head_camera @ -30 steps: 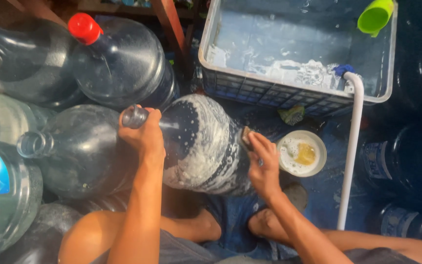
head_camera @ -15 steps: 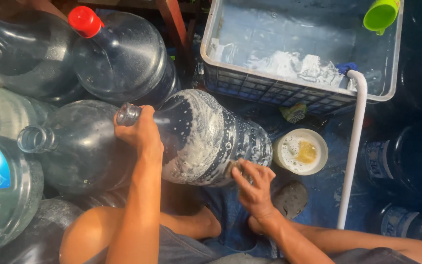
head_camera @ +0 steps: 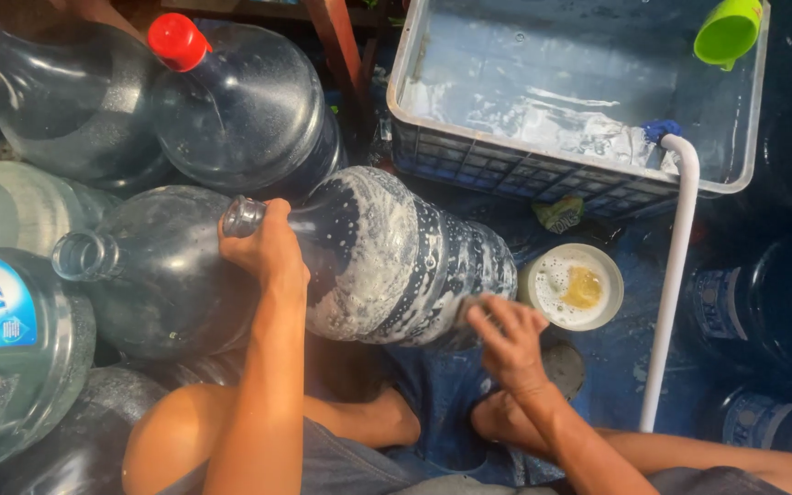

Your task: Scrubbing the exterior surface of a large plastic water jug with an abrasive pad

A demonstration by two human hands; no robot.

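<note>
A large clear water jug (head_camera: 396,261) lies on its side in front of me, its wall streaked with white soap foam. My left hand (head_camera: 268,247) grips the jug's neck just behind its open mouth. Against the jug's lower base end, my right hand (head_camera: 506,335) presses something small; I cannot make out what it is. My bare knees and feet show below the jug.
A grey plastic crate (head_camera: 506,174) holding soapy water sits behind the jug, with a green cup (head_camera: 728,32) at its far corner and a white pipe (head_camera: 676,275) hooked over its rim. A small white bowl (head_camera: 572,286) stands beside the jug. Several big jugs crowd the left, two with red caps (head_camera: 176,41).
My right hand has slid from the upper side of the jug's base down to its lower edge. The jug has shifted slightly right. My left hand keeps its hold on the neck.
</note>
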